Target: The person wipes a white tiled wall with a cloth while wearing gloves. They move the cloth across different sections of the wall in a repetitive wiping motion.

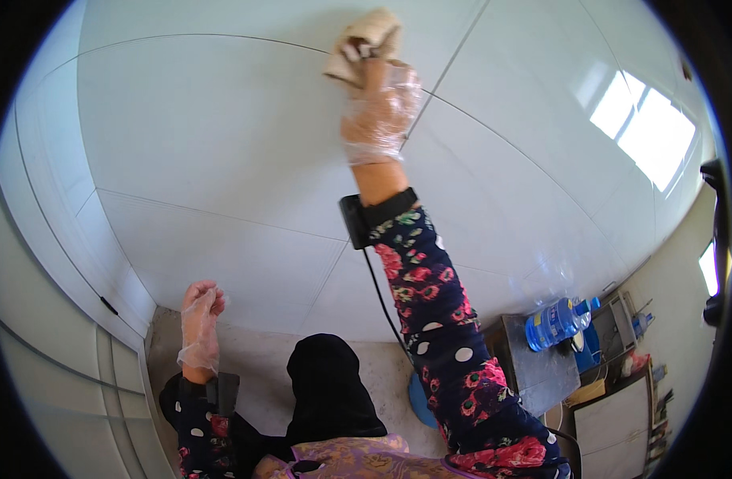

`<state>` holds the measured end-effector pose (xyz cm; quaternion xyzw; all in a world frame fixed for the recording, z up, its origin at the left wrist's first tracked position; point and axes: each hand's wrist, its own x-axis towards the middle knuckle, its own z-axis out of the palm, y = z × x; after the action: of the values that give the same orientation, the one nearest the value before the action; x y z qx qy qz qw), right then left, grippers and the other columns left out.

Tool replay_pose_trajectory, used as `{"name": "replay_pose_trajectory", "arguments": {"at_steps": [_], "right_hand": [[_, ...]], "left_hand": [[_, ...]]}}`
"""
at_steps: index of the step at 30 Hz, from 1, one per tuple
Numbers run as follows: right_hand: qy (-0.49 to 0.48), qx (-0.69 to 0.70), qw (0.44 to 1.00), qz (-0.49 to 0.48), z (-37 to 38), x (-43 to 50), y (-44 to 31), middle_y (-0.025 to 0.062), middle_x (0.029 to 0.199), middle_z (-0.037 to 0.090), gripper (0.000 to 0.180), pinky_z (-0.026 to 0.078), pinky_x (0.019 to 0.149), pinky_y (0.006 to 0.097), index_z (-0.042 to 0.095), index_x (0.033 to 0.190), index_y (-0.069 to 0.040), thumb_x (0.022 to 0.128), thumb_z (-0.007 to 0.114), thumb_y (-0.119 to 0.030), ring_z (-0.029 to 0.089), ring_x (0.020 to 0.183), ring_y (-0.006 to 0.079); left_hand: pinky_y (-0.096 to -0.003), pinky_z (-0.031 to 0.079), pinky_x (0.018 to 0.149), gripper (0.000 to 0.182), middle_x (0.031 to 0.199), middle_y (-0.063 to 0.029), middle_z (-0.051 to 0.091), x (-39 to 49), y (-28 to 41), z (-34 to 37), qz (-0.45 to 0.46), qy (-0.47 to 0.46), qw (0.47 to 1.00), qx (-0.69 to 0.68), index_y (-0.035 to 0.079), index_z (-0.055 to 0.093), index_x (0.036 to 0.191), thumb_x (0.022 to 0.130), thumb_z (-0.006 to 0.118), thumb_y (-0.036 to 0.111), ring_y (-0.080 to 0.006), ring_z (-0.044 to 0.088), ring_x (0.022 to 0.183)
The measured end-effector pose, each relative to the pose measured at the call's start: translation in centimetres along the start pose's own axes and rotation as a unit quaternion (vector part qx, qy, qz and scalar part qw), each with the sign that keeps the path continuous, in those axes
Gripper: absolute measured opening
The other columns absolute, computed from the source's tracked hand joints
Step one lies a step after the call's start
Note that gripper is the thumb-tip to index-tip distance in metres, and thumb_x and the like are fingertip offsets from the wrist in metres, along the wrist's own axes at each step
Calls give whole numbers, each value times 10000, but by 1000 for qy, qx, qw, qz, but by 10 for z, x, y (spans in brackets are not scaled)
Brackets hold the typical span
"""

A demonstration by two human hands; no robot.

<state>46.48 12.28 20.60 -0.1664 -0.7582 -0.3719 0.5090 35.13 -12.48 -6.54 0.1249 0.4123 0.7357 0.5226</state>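
Against the pale tiled wall (222, 132), my right hand (381, 111) is raised at the top middle of the view, in a thin clear plastic glove. It grips a beige cloth (372, 36), folded and pressed on the tiles near a joint where dark lines meet. The cloth and fingers are slightly blurred. My left hand (203, 323), gloved the same way, hangs low at the left in front of the wall, its fingers loosely curled with nothing seen in them. Both wrists bear black straps with a small device; a black cable runs down from the right one.
At the lower right a dark table (536, 365) bears a blue water bottle (548, 326). Beyond are a cabinet (614, 419) and a blue container (589, 350). A blue round object (421, 401) is partly behind my right arm. A white door frame (60, 239) stands left.
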Motion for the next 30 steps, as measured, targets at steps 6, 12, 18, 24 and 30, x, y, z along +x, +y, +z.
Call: {"name": "replay_pose_trajectory", "arguments": {"at_steps": [6, 12, 18, 24, 30], "right_hand": [[-197, 96, 976, 19, 4, -36, -42, 183, 930, 561, 299, 457, 741, 484, 598, 960, -56, 674, 682, -34, 556, 874, 390], [-414, 381, 654, 506, -8, -79, -110, 146, 1033, 626, 353, 527, 764, 409, 558, 1195, -49, 871, 639, -165, 628, 940, 291], [-307, 535, 295, 729, -47, -101, -118, 97, 1079, 636, 418, 558, 726, 354, 536, 1226, 9, 931, 636, -270, 648, 926, 205], [-332, 547, 307, 704, -73, -88, -131, 95, 1139, 630, 491, 528, 838, 320, 517, 1284, 2, 943, 616, -337, 619, 1016, 175], [-351, 509, 372, 691, -96, -101, -124, 75, 1137, 615, 403, 444, 950, 331, 567, 1207, -30, 965, 585, -350, 588, 1043, 168]], "left_hand": [[-248, 450, 841, 170, 956, -17, 552, -1, -20, 17, 23, -10, 1000, -17, 59, 565, 1079, 966, 580, 184, -99, 528, 877], [-311, 424, 948, 304, 1159, -56, 585, 6, -1, 47, 5, 53, 996, -65, 50, 562, 1196, 984, 548, 268, -159, 541, 1068], [-359, 392, 1033, 474, 1284, -89, 559, 37, 25, 74, -2, -81, 974, -213, 14, 448, 1361, 1008, 487, 327, -202, 500, 1215], [-367, 481, 973, 494, 1269, -109, 564, 15, 60, 87, -105, -91, 975, -174, 1, 439, 1353, 939, 614, 205, -213, 568, 1149], [-362, 521, 894, 493, 1206, -119, 585, 27, 147, 79, 3, 20, 987, -159, 8, 437, 1347, 901, 608, 129, -238, 592, 1078]]}}
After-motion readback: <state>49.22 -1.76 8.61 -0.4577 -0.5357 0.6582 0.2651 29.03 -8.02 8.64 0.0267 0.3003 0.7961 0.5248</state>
